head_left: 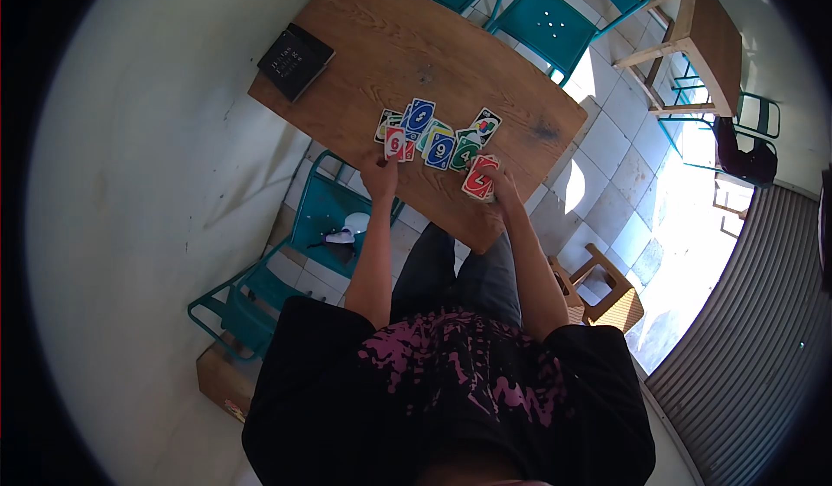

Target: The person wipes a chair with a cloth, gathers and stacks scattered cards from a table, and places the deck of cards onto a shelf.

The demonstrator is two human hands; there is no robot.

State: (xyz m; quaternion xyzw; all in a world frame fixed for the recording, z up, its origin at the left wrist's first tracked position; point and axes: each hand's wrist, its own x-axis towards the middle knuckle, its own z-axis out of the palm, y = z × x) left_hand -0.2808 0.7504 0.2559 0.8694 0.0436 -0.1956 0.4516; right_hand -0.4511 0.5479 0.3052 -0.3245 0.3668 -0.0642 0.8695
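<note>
My left hand (380, 177) is closed at the lower edge of a red Uno card with a 6 (394, 142), at the left end of the spread cards. Held in my right hand (504, 184) is a small stack of Uno cards, with a red 7 (478, 178) face up on top. Between and above the hands, overlapping cards lie face up on the table: a blue 5 (421, 115), a blue 9 (440, 149), a green 4 (465, 154) and a black card with a coloured centre (487, 124). Other cards are partly covered beneath them.
The wooden table (364, 44) bears a black book (295, 61) at its far left. Teal chairs (542, 22) stand beyond it, and another teal chair (312, 209) with a white item is at the left. A wooden stool (620, 291) is on the right.
</note>
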